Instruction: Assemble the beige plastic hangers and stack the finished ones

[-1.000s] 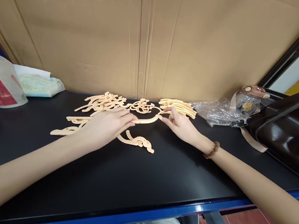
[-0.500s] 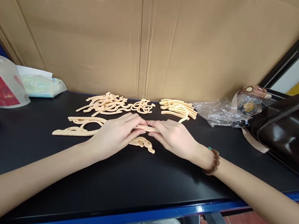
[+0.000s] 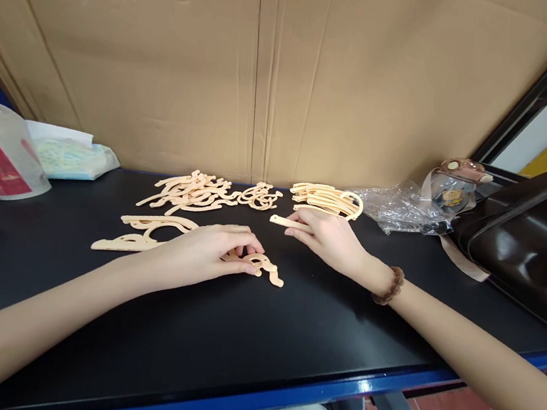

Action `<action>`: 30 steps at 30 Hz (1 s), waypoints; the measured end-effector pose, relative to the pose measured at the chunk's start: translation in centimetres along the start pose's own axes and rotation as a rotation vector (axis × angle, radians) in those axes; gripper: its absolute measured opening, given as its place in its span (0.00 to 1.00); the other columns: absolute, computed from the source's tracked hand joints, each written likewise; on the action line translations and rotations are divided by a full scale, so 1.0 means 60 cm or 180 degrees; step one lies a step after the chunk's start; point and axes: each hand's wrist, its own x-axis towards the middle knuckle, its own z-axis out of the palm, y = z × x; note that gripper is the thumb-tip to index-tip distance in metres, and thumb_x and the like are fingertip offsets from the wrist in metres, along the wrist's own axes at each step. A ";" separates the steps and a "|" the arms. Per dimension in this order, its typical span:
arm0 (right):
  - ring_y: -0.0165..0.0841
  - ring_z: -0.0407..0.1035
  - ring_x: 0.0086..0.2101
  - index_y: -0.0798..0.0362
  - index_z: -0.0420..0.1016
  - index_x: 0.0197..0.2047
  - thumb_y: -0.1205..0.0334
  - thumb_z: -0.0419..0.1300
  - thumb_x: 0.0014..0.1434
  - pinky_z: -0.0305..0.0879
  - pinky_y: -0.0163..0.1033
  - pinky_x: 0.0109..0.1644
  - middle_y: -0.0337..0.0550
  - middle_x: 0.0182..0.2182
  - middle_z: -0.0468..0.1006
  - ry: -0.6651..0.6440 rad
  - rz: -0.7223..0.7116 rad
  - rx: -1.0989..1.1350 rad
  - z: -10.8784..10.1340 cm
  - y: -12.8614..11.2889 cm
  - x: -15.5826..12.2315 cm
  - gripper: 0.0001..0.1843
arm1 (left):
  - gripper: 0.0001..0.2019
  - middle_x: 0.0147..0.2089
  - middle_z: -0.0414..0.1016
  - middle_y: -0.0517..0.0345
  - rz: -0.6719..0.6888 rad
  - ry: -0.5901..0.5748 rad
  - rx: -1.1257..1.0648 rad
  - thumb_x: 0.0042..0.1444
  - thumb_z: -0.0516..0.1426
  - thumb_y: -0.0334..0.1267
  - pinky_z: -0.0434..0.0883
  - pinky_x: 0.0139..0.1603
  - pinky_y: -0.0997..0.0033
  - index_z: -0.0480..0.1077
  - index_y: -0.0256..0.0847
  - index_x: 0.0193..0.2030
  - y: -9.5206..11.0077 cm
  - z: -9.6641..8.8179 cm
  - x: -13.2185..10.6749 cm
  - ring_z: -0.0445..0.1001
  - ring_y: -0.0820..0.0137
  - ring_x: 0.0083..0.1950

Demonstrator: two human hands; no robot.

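Note:
My right hand (image 3: 327,235) pinches a peach-coloured plastic hanger arm (image 3: 279,220), whose end with a small hole points left. Beyond the knuckles a curved end (image 3: 358,206) shows, seemingly part of the same arm. Lower down, my left hand (image 3: 222,250) is closed with thumb and fingertips on a curved hanger piece (image 3: 266,263) close to the table. Part of that piece is hidden by the fingers. Left of this hand lie joined folding hanger parts (image 3: 127,241), partly covered by the wrist.
Behind the hands are a heap of wavy hanger pieces (image 3: 189,190), a smaller heap of curved hooks (image 3: 259,195) and a stack of long arms (image 3: 312,195). Clear plastic wrap (image 3: 389,207) and a dark bag (image 3: 532,232) stand right; a plastic bag (image 3: 3,149) and wipes pack (image 3: 72,158) left.
My hands have moved apart. The right one has drawn the hanger arm right and slightly up, away from the left, which has lowered onto the curved piece.

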 end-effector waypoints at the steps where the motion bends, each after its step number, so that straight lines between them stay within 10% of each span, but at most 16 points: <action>1: 0.33 0.72 0.37 0.51 0.71 0.42 0.54 0.53 0.66 0.58 0.34 0.36 0.41 0.38 0.78 -0.0001 -0.0001 0.0033 0.001 0.000 0.000 0.11 | 0.15 0.39 0.74 0.59 0.0009 0.0022 -0.0020 0.62 0.51 0.51 0.68 0.36 0.73 0.73 0.48 0.46 0.001 0.000 0.000 0.73 0.68 0.38; 6: 0.32 0.72 0.34 0.51 0.71 0.44 0.54 0.52 0.67 0.57 0.34 0.34 0.40 0.35 0.79 -0.0067 0.0017 0.0045 0.003 0.000 -0.001 0.12 | 0.17 0.46 0.75 0.58 0.0095 0.0424 0.0060 0.66 0.45 0.47 0.67 0.48 0.69 0.72 0.46 0.46 -0.012 0.003 0.004 0.73 0.66 0.46; 13: 0.31 0.71 0.34 0.51 0.72 0.43 0.49 0.53 0.65 0.58 0.33 0.35 0.38 0.34 0.78 -0.0090 -0.0147 0.0159 0.001 -0.006 -0.003 0.15 | 0.15 0.38 0.73 0.60 -0.0169 0.1035 0.0322 0.67 0.42 0.43 0.64 0.40 0.72 0.67 0.43 0.39 -0.007 -0.001 0.003 0.71 0.69 0.40; 30: 0.28 0.67 0.28 0.53 0.73 0.42 0.51 0.51 0.67 0.50 0.32 0.29 0.38 0.29 0.75 -0.0178 -0.0473 0.0044 -0.001 -0.021 -0.009 0.16 | 0.19 0.21 0.62 0.66 -0.0521 0.0674 0.0934 0.66 0.41 0.53 0.53 0.27 0.72 0.56 0.43 0.29 0.021 0.001 -0.005 0.64 0.70 0.24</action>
